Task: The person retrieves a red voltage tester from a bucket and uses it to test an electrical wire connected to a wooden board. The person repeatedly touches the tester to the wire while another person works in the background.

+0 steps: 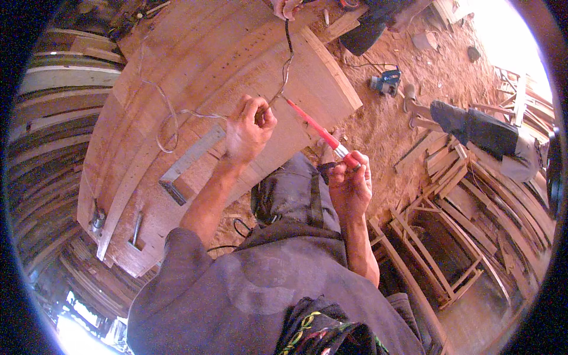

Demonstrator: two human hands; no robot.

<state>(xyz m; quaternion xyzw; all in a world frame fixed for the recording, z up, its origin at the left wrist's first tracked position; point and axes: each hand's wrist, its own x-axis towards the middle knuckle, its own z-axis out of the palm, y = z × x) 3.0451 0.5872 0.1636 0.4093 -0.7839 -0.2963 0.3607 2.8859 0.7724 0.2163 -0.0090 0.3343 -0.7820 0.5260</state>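
So I've got both hands busy over the tabletop (322, 89) here. My left hand (251, 129) has its fingers curled in, thumb and finger pinching the wire (286, 74), which runs up and away from me to someone else's hand (286, 7) at the top edge. On my left the wire carries on as a loose, clear-looking stretch that loops around over the wood. My right hand (350, 180) is wrapped round the handle end of a long red tool (313, 125), kinda screwdriver-shaped, with a silvery bit near the grip. Its thin tip points up and left, right by the wire just past my left fingers; can't tell if they're actually touching. There's a metal square (201, 152) lying flat beside my left forearm. Off to my right, a blue power tool (387, 81) sits on the dusty floor (384, 127), and nearer me there's a big pile of wood strips (503, 207).
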